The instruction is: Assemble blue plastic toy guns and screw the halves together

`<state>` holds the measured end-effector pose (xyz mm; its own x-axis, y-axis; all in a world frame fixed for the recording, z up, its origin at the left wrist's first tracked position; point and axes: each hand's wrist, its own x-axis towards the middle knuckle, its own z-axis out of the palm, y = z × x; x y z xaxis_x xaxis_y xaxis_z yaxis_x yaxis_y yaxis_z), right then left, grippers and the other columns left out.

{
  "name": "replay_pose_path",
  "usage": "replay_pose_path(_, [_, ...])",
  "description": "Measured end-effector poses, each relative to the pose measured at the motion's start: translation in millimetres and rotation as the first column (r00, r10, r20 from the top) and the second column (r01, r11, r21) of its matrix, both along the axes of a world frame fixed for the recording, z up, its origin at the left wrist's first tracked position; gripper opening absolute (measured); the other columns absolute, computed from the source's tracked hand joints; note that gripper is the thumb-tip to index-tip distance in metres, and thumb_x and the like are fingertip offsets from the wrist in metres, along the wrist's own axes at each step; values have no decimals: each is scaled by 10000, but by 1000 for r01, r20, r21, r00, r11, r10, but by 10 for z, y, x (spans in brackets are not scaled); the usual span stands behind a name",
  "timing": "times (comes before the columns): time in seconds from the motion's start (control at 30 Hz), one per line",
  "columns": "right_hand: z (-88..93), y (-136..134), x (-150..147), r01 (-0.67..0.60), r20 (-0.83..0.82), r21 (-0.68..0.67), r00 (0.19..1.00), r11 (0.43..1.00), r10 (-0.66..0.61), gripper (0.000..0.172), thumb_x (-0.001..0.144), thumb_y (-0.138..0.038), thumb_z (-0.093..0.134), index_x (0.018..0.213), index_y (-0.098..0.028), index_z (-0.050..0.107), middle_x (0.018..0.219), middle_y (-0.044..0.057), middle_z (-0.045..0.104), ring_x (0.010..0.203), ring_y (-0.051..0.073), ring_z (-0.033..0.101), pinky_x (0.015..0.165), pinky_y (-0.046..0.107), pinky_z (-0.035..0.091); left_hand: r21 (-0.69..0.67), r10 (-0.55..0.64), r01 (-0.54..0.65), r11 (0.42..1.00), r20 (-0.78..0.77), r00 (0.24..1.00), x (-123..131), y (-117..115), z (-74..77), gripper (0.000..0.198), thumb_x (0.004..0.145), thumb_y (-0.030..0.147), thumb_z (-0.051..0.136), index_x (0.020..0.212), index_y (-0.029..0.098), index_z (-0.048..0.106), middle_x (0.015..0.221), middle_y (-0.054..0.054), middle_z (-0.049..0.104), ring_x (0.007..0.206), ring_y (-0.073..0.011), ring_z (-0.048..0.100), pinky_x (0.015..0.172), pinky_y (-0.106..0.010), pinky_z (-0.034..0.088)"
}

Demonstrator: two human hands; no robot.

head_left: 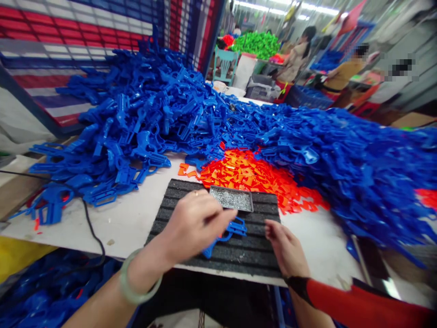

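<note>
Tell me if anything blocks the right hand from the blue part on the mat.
Nothing visible does: only bare mat lies between the right hand and the blue part, whose other end lies under the left hand.

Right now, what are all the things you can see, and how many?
blue plastic parts: countless, blue, heaped across the table
mat: one, black ribbed, near table edge
tray: one, grey metal, on the mat's far edge
orange pieces: a heap, orange, behind the tray
single blue part: one, blue, on the mat
cable: one, black, left side of table
green heap: one, green, far background
people: at least two, seated, far right background
left hand: one, pale bangle on wrist, fingers on the single blue part
right hand: one, red sleeve, open on the mat
</note>
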<state>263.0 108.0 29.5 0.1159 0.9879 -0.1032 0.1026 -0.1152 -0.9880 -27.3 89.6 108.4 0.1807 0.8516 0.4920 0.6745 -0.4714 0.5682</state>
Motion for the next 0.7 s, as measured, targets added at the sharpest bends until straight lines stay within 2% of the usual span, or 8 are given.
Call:
replay_pose_path(0.1, [17, -163, 306, 104, -173, 208, 982, 973, -68, 510, 798, -710, 497, 950, -284, 734, 782, 83, 706, 716, 242, 648, 624, 394, 494, -120, 13, -58, 991, -344, 939, 78, 342, -143, 226, 929, 279, 546, 768, 206, 687, 822, -41, 647, 860, -204, 573, 798, -357, 433])
replay_pose_path(0.17, [133, -351, 443, 195, -221, 293, 966, 936, -132, 343, 852, -574, 520, 1151, -447, 630, 947, 52, 720, 802, 263, 675, 652, 433, 505, -162, 10, -95, 982, -459, 888, 162, 555, -231, 167, 890, 247, 583, 779, 202, 698, 866, -58, 655, 932, -240, 558, 829, -389, 404])
replay_pose_path(0.2, [222, -455, 470, 212, -224, 300, 963, 930, -147, 367, 881, -517, 509, 1247, -510, 538, 1024, 36, 712, 840, 261, 677, 675, 448, 507, -170, 10, -102, 980, -472, 881, 209, 641, -267, 125, 866, 250, 613, 798, 198, 704, 887, -66, 659, 964, -257, 550, 843, -401, 394])
replay_pose_path(0.27, [433, -632, 424, 220, -224, 386, 964, 896, -140, 492, 867, -537, 534, 1348, -498, 441, 1002, 40, 705, 800, 263, 666, 689, 468, 506, -181, -1, -98, 978, -480, 877, 299, 764, -313, 89, 822, 273, 668, 819, 194, 710, 891, -74, 664, 992, -280, 542, 853, -413, 383])
replay_pose_path(0.33, [635, -717, 264, 106, -166, 524, 986, 845, -21, 596, 769, -532, 676, 1324, -399, 501, 801, 23, 670, 659, 239, 614, 665, 462, 505, -196, -17, -92, 976, -494, 869, 365, 830, -330, 80, 807, 264, 680, 797, 193, 715, 860, -75, 668, 980, -287, 548, 841, -412, 380])
replay_pose_path(0.4, [773, -686, 43, 13, -100, 524, 994, 852, 46, 603, 714, -339, 773, 1270, -325, 540, 695, -8, 610, 600, 207, 567, 644, 433, 498, -204, -31, -83, 975, -503, 864, 393, 852, -334, 109, 822, 226, 648, 742, 192, 714, 812, -72, 664, 934, -276, 562, 811, -402, 382])
replay_pose_path(0.47, [820, -569, -184, 53, -135, 509, 991, 859, 19, 535, 741, -225, 733, 1233, -299, 537, 705, -18, 598, 598, 187, 562, 616, 398, 493, -200, -37, -75, 977, -506, 862, 382, 847, -343, 171, 845, 207, 608, 711, 189, 712, 790, -71, 657, 895, -262, 569, 776, -388, 385])
replay_pose_path(0.7, [634, -129, -695, 151, -300, 587, 953, 795, 40, 391, 829, -313, 599, 1200, -279, 477, 672, -63, 569, 514, 142, 548, 588, 352, 499, -156, -8, -77, 985, -482, 876, 243, 842, -406, 229, 897, 169, 541, 726, 153, 694, 788, -92, 642, 869, -245, 568, 721, -361, 398])
